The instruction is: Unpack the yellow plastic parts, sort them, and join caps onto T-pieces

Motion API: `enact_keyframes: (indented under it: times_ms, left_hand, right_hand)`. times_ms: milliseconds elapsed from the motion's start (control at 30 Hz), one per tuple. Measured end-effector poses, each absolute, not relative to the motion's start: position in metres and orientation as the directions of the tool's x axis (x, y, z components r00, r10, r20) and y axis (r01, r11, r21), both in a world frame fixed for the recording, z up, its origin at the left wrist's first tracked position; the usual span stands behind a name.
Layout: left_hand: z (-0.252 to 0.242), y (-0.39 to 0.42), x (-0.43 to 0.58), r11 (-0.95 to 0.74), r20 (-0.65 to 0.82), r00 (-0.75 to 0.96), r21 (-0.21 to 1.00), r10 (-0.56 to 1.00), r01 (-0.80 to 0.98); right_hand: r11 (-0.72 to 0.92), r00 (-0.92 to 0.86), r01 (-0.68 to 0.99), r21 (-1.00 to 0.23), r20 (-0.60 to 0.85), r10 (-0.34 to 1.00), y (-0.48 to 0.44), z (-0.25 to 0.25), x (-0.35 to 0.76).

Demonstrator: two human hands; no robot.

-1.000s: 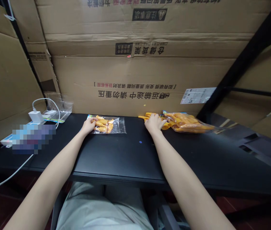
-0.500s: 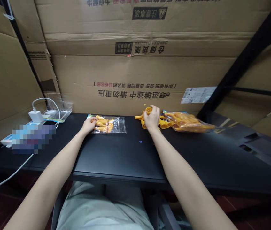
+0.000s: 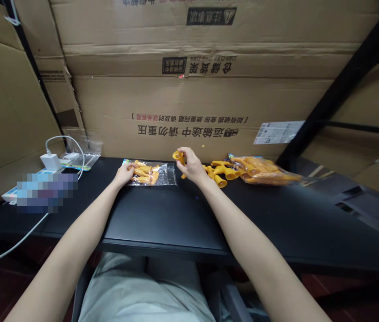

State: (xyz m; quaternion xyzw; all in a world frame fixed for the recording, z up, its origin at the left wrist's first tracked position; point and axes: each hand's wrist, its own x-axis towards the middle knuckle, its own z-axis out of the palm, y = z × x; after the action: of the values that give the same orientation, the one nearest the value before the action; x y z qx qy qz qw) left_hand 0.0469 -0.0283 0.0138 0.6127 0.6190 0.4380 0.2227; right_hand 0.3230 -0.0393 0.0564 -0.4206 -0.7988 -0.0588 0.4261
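My left hand (image 3: 124,173) pinches the left end of a clear plastic bag (image 3: 167,174) lying on the black table. Several yellow horn-shaped plastic pieces (image 3: 144,172) are inside it. Just right of this bag, my right hand (image 3: 192,166) is closed on another yellow horn-shaped piece (image 3: 178,156), its round flared mouth tilted up. Part of that piece is hidden by my fingers. More loose yellow pieces (image 3: 221,172) lie in a small heap to the right of my right hand.
A fuller clear bag (image 3: 266,171) of yellow pieces lies right of the heap. At left are a power strip with a white charger (image 3: 50,162) and cable, a blurred-out object (image 3: 47,193) and a clear packet (image 3: 82,154). A cardboard wall (image 3: 189,98) stands behind the black table (image 3: 166,219).
My right hand has moved left from the loose heap towards the bag, carrying one yellow horn-shaped piece. My left hand stays on the bag's left end.
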Motion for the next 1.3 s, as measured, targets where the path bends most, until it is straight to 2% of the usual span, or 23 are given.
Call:
enact_keyframes:
  times_ms: [200, 533, 600, 700, 800, 900, 1000, 1200, 1300]
  left_hand:
    - [0.013, -0.027, 0.044, -0.138, 0.269, -0.122, 0.773, 0.955, 0.619]
    - [0.01, -0.022, 0.041, -0.157, 0.282, -0.119, 0.784, 0.952, 0.6]
    - [0.01, -0.022, 0.041, -0.164, 0.283, -0.114, 0.789, 0.952, 0.592]
    - [0.009, -0.022, 0.041, -0.167, 0.287, -0.114, 0.789, 0.951, 0.591]
    - [0.008, -0.02, 0.041, -0.173, 0.294, -0.114, 0.789, 0.949, 0.59]
    - [0.006, -0.018, 0.04, -0.172, 0.29, -0.117, 0.797, 0.95, 0.579]
    - [0.003, -0.015, 0.039, -0.194, 0.291, -0.106, 0.827, 0.951, 0.528]
    - [0.001, -0.011, 0.04, -0.214, 0.258, -0.06, 0.893, 0.964, 0.397]
    - [0.004, -0.014, 0.041, -0.201, 0.237, -0.053, 0.907, 0.97, 0.37]
  right_hand:
    - [0.668, -0.48, 0.692, -0.272, 0.518, 0.708, -0.041, 0.053, 0.32]
    - [0.596, -0.499, 0.673, -0.437, 0.326, 0.803, -0.031, 0.028, 0.31]
    - [0.555, -0.467, 0.748, -0.364, 0.305, 0.83, -0.036, 0.037, 0.31]
    - [0.407, -0.369, 0.901, -0.148, 0.232, 0.9, -0.048, 0.056, 0.315]
    - [0.284, -0.284, 0.959, -0.016, 0.039, 0.958, -0.059, 0.071, 0.319]
    - [0.238, -0.233, 0.97, 0.047, -0.093, 0.968, -0.063, 0.074, 0.319]
    - [0.244, -0.239, 0.968, 0.059, -0.073, 0.968, -0.063, 0.073, 0.317]
    - [0.333, -0.334, 0.943, 0.021, 0.116, 0.936, -0.062, 0.074, 0.315]
    - [0.357, -0.352, 0.934, -0.01, 0.154, 0.923, -0.058, 0.074, 0.318]
